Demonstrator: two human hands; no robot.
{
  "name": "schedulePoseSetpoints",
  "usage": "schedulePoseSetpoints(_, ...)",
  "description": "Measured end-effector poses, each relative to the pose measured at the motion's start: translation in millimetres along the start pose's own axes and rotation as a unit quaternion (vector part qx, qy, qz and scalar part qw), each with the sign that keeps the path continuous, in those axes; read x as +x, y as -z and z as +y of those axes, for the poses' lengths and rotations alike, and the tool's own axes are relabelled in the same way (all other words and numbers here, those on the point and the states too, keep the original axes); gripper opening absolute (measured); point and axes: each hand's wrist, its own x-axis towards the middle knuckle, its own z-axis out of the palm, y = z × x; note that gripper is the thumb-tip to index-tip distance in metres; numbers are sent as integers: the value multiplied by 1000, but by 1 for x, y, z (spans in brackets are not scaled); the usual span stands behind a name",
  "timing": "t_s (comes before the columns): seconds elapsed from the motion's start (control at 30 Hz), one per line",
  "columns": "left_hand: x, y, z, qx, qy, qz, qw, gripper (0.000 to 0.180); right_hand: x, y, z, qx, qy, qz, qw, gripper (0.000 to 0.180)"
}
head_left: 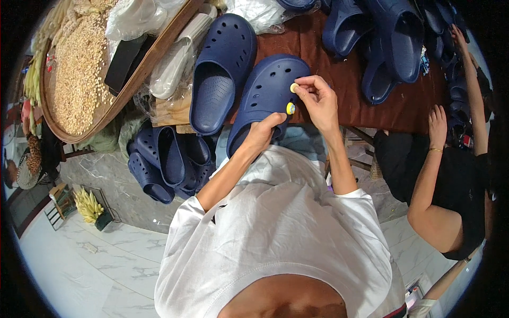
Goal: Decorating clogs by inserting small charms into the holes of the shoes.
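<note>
A navy blue perforated clog (pixel 266 85) lies at the table's near edge, toe pointing away from me. My left hand (pixel 261 133) is closed around its near part, by the foot opening, with the thumb on top. Between the thumb and fingertips of my right hand (pixel 319 103) is a small yellow shoe charm (pixel 294 88), held against the clog's right side by the holes. Just below it, a second yellow charm (pixel 290 108) with some blue sits on the clog's side. A matching clog (pixel 221 66) without visible charms lies to the left.
A round woven tray (pixel 117 96) of pale kernels holds a dark flat object (pixel 126 63) at the left. White wrapped shoes (pixel 177 66) lie beside it. More blue clogs (pixel 389 40) stand at right and hang in a cluster (pixel 169 159) below. Another person (pixel 440 175) works at right.
</note>
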Motion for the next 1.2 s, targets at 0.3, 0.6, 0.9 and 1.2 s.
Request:
schedulePoseSetpoints(0.3, 8, 17, 0, 40, 10, -54, 998, 32, 22, 15, -14, -90, 83, -70, 990, 10)
schedulePoseSetpoints(0.6, 9, 9, -2, -31, 0, -7, 1000, 16, 0, 14, 21, 7, 32, 90, 995, 15)
schedulePoseSetpoints(0.9, 19, 26, 3, -27, 77, 0, 997, 5, -11, 38, 47, -269, 42, 147, 951, 20)
schedulePoseSetpoints(1.2, 8, 3, 9, -39, 28, 9, 999, 4, -6, 35, 42, -272, 94, 126, 949, 17)
